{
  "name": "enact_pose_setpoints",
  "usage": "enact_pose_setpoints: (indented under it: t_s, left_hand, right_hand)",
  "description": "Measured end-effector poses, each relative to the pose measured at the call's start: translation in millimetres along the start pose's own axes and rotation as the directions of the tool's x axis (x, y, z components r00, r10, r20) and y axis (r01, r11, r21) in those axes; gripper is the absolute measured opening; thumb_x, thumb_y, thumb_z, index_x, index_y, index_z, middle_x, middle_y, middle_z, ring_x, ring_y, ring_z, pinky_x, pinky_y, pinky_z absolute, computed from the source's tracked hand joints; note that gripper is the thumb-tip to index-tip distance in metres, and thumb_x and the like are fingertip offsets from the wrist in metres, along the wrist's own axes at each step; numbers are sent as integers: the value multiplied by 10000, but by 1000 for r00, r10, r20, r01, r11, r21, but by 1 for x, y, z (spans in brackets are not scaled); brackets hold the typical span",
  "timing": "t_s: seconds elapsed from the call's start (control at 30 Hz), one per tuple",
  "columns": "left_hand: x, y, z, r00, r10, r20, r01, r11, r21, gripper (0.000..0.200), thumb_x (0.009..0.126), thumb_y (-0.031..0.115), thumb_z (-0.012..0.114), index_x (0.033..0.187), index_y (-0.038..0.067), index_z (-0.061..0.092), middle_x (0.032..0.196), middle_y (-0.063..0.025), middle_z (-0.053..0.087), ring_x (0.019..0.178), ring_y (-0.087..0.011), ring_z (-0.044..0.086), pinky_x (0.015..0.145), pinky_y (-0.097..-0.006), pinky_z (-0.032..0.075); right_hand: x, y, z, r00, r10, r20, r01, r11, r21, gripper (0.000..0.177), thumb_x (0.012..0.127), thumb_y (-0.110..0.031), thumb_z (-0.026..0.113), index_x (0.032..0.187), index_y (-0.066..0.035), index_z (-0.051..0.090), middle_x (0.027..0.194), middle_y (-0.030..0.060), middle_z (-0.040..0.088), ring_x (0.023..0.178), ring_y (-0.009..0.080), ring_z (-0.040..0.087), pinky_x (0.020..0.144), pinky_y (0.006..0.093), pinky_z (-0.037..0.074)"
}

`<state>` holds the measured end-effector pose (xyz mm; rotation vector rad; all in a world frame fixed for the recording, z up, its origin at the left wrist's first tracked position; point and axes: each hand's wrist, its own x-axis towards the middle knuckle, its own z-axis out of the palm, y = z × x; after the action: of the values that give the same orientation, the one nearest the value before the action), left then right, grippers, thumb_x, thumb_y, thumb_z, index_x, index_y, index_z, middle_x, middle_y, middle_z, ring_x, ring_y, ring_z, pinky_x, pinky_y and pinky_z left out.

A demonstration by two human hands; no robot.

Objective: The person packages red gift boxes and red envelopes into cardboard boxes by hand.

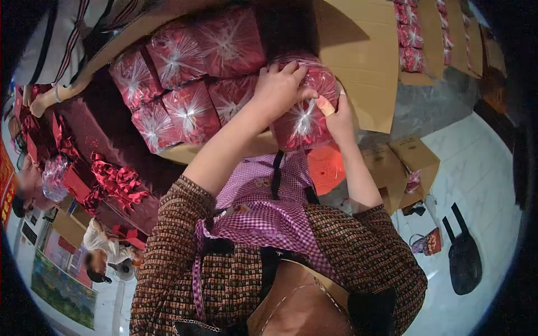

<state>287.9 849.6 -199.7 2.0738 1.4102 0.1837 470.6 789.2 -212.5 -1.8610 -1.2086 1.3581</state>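
A red package in clear plastic (304, 120), its wrap gathered in a pale knot, sits at the near right end of an open cardboard box (358, 67). My left hand (280, 87) lies over its upper left part, fingers curled over the far edge. My right hand (339, 120) grips its right side, and a pale orange covering wraps a digit there. The package is held between both hands. Several similar red packages (193, 115) stand in rows to the left, touching one another. The undersides of my fingers are partly hidden.
More cartons with red packages (412, 42) stand at the upper right. A smaller open carton (414, 162), an orange-red stool (327, 168) and a black chair (464, 257) are on the right. Red ribbons (117, 179) lie on the left table; co-workers (103, 246) are beyond.
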Motion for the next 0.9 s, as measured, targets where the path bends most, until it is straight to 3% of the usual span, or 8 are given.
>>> enact_pose_setpoints:
  t_s: [0.2, 0.3, 0.37, 0.4, 0.47, 0.5, 0.7, 0.9]
  left_hand:
    - [16, -6, 18, 994, -35, 101, 31, 999, 37, 657, 748, 565, 600, 1213, 102, 564, 1231, -98, 564, 1054, -347, 545, 849, -471, 439]
    - [6, -27, 28, 951, 77, -298, -195, 900, -389, 598, 760, 456, 664, 1186, 48, 562, 1173, -167, 578, 1063, -362, 537, 904, -441, 417]
    - [-17, -31, 10, 906, -128, -402, -141, 806, -575, 476, 805, 268, 682, 1183, 10, 549, 1189, -189, 564, 1117, -358, 519, 953, -414, 405]
    - [-38, -34, 4, 892, -190, -410, -41, 869, -493, 422, 821, 201, 655, 1181, 11, 543, 1110, -186, 585, 1050, -368, 536, 931, -424, 410]
    - [-77, -58, 27, 895, -243, -373, 123, 940, -317, 406, 811, 198, 628, 1158, 8, 540, 1094, -180, 565, 1016, -373, 521, 896, -450, 416]
    - [-93, -58, 32, 896, -245, -371, 126, 940, -317, 406, 811, 198, 628, 1158, 8, 540, 1094, -180, 565, 1016, -373, 521, 896, -450, 416]
    - [-113, -60, 39, 965, -221, -144, 258, 899, 352, 444, 726, 212, 645, 1120, 44, 524, 1040, -123, 531, 979, -319, 504, 821, -426, 417]
    - [-106, -75, 39, 972, -228, -63, 234, 889, 393, 271, 760, 148, 550, 1015, 57, 552, 948, -106, 558, 946, -280, 515, 781, -410, 399]
  right_hand:
    - [-12, -2, 10, 996, -1, -91, 3, 1000, 25, 616, 875, -378, 611, 1333, -20, 407, 1247, 145, 529, 1140, 238, 504, 977, 340, 375]
    - [-19, -16, 8, 992, -25, -124, 11, 993, -115, 607, 886, -339, 604, 1339, 5, 392, 1268, 174, 514, 1148, 257, 505, 982, 343, 371]
    - [-22, -27, 7, 977, -141, -161, 130, 989, -76, 578, 871, -273, 622, 1326, 14, 409, 1287, 202, 496, 1165, 307, 497, 993, 364, 367]
    - [-23, -29, 5, 978, -135, -158, 124, 989, -75, 578, 871, -273, 622, 1326, 14, 409, 1287, 202, 496, 1165, 307, 497, 993, 364, 367]
    - [-21, -34, -1, 780, -625, 20, 529, 643, -554, 584, 834, -253, 646, 1323, -23, 426, 1285, 203, 490, 1192, 356, 468, 1011, 431, 345]
    - [-21, -45, 4, 751, -658, 58, 595, 635, -494, 566, 813, -276, 658, 1301, -63, 467, 1308, 195, 468, 1231, 391, 413, 1038, 494, 283]
    - [-16, -69, 44, 738, -596, 317, 647, 489, -585, 725, 734, -503, 656, 1331, -142, 455, 1409, 188, 336, 1293, 438, 284, 1018, 625, 180]
    - [-9, -49, 68, 805, -505, 312, 552, 443, -707, 720, 751, -440, 664, 1360, -156, 405, 1414, 149, 335, 1330, 396, 240, 1044, 629, 115]
